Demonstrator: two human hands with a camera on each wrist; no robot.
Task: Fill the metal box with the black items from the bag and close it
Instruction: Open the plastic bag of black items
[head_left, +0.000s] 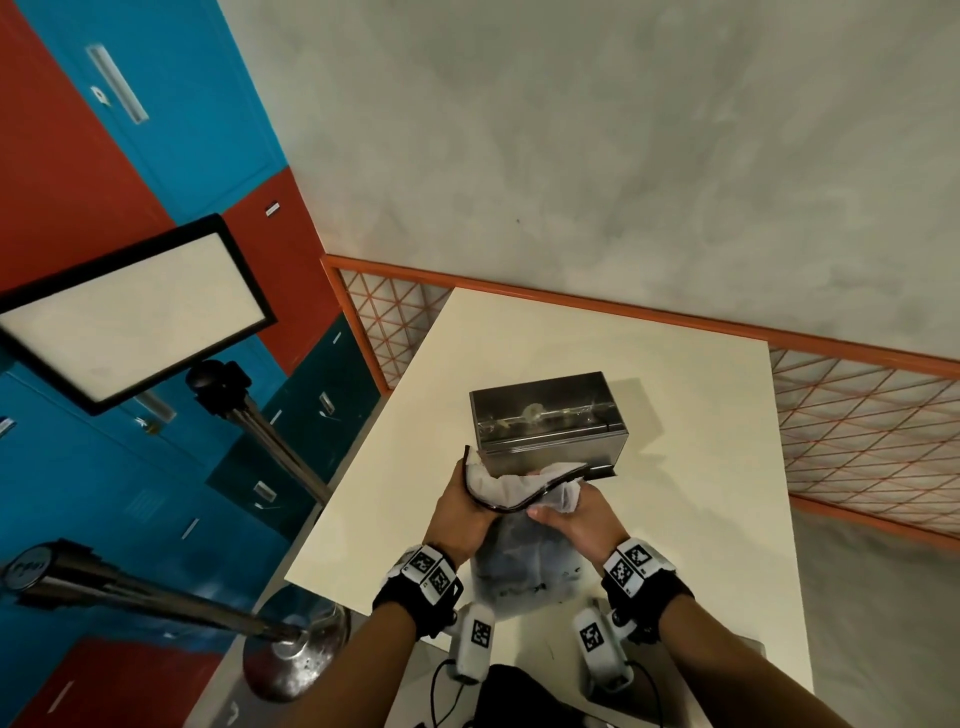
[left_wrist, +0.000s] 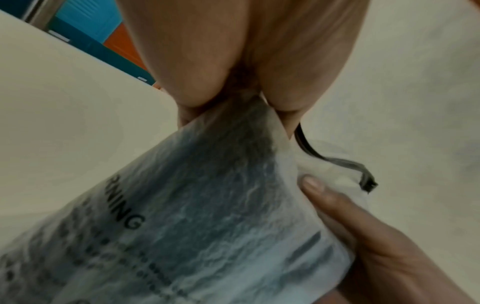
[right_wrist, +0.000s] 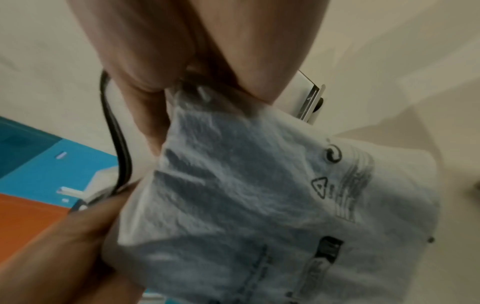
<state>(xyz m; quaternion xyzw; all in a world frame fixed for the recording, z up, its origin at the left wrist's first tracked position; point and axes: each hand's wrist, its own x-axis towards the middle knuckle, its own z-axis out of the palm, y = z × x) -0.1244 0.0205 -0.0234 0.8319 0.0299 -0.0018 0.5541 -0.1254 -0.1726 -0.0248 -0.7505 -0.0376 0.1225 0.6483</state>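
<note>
A frosted plastic bag (head_left: 524, 561) with a black zip strip (head_left: 519, 503) stands on the cream table (head_left: 675, 395), dark contents showing through it. My left hand (head_left: 462, 512) grips the bag's top left edge and my right hand (head_left: 571, 512) pinches the top right edge, the mouth spread between them. The left wrist view shows my fingers (left_wrist: 200, 82) pinching the bag (left_wrist: 207, 205); in the right wrist view my fingers (right_wrist: 145, 67) clamp the bag (right_wrist: 246, 195). Just behind the bag sits the metal box (head_left: 545, 421), its lid down.
A framed white sign (head_left: 130, 312) on a chrome post (head_left: 270, 431) stands left of the table, with a second post (head_left: 156, 597) nearer. An orange mesh railing (head_left: 857, 415) runs behind the table. Blue and red lockers (head_left: 104, 156) fill the left.
</note>
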